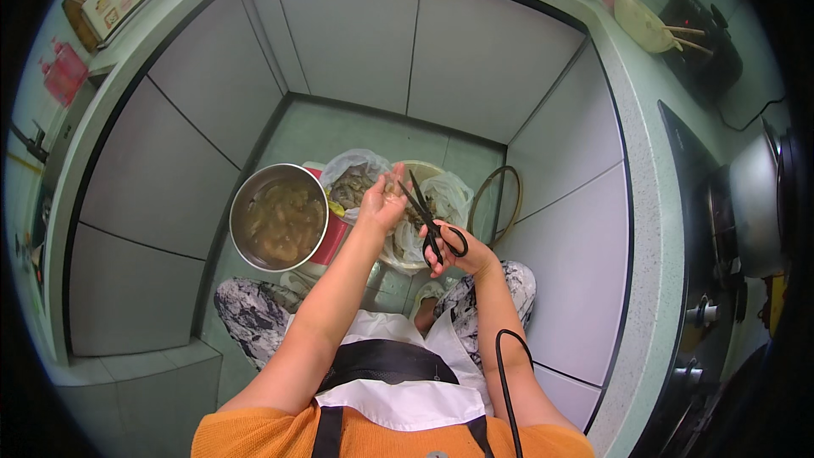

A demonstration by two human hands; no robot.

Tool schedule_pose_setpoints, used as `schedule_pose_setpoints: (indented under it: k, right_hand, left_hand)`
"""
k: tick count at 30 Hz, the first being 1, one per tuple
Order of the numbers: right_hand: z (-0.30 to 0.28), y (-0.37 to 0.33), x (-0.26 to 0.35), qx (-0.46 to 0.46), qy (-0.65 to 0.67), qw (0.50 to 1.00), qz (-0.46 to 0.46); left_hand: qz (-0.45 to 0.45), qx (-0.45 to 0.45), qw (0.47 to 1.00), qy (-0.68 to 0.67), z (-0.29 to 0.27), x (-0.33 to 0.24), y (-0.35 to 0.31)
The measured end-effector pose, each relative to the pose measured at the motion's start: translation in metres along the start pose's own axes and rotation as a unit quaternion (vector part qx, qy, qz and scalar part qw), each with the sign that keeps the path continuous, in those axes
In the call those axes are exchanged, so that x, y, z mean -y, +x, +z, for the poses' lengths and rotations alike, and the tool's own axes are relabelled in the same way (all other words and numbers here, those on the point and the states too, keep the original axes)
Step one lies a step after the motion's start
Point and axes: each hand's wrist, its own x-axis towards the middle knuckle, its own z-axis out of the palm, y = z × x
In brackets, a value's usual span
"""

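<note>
My right hand (454,246) is closed round the handles of black scissors (421,208), whose blades are parted and point up beside my left hand. Palm up, my left hand (386,202) holds a small, pale, translucent thing that looks like a shrimp; its outline is unclear. Just beyond my left wrist lies an opened clear plastic bag (366,159) with greyish shrimp (352,189) in it. Behind the scissors stands a pale basin (409,168) lined with a whitish plastic bag (456,195), holding dark scraps. To the left, a round steel pot (235,233) contains cloudy water and pale brownish pieces (280,220).
A red box or stool (332,242) sits between the pot and my left forearm. Grey cabinet doors (343,38) enclose the floor on several sides. A brownish hoop-shaped rim (509,203) leans at the right. The counter above carries a cooker pot (755,203) and a bowl with chopsticks (642,24).
</note>
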Motion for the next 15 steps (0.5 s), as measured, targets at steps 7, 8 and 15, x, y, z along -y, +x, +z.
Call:
schedule_pose_setpoints:
  k: [7,8,15]
  right_hand:
    - [0.002,0.0028,-0.0006,-0.003,-0.017,1.0,0.025]
    - [0.0019,0.0031,-0.0005,-0.002,-0.014,1.0,0.025]
    - [0.0032,0.0029,-0.0024,-0.008,-0.007,1.0,0.01]
  left_hand:
    - [0.001,-0.01,1.0,-0.019,0.0047,0.0027,0.0024]
    - [0.004,-0.01,1.0,-0.02,0.006,0.004,0.0021]
    - [0.012,0.023,0.999,-0.042,0.0083,0.0089,-0.0017]
